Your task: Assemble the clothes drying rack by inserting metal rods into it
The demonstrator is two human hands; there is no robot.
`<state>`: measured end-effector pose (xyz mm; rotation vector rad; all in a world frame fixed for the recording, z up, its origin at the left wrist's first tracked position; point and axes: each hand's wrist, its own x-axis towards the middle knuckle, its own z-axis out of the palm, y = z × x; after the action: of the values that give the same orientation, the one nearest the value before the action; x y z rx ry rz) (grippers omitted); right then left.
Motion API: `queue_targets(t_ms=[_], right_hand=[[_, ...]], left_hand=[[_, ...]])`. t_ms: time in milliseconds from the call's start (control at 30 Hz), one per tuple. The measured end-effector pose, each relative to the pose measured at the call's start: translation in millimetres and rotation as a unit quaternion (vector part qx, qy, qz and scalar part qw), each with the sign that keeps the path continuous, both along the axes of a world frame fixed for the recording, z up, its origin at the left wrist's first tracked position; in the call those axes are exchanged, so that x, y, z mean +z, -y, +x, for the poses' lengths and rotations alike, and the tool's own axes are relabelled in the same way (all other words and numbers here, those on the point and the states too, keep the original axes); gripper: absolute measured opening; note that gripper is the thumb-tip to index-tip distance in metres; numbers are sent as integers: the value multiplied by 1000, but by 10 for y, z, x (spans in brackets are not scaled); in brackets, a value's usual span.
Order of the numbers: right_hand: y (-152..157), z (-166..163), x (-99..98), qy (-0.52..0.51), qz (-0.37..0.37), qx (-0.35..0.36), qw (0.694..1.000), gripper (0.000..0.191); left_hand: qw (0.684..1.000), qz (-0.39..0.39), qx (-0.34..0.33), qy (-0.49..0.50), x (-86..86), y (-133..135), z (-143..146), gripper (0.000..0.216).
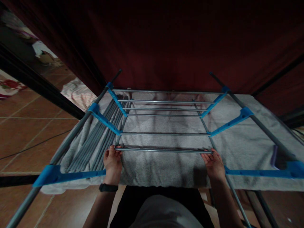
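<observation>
A thin grey metal rod [161, 150] lies level across the front, one end in each hand. My left hand [113, 161], with a dark band on the wrist, is closed on its left end. My right hand [213, 162] grips the right end. Around the hands stands a rack frame of grey tubes [268, 134] with blue plastic brackets [106, 123]. Several crossbars [163, 134] run between the brackets beyond the rod. The near left bracket [73, 177] passes partly behind my left hand; the near right bracket [261, 173] is beside my right hand.
A grey cloth [163, 169] covers the surface under the frame. Several loose grey rods [99, 136] lie in a bundle on its left side. A dark red curtain [166, 44] hangs behind. At left are floor tiles [21, 133], a cable [35, 144] and a striped cloth [79, 95].
</observation>
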<state>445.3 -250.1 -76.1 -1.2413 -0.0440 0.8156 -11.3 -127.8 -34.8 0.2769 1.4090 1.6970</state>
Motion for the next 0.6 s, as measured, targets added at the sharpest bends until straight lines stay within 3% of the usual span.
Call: queue_targets(t_ms=[433,600], right_hand=[[20,-8,-53,10,15,-2,1000,28],[17,-12,-62,15,20,-1,1000,28]], left_hand=[[1000,10,2,21,5,5,-1,12],[1000,14,-1,12,2,10,-2,19]])
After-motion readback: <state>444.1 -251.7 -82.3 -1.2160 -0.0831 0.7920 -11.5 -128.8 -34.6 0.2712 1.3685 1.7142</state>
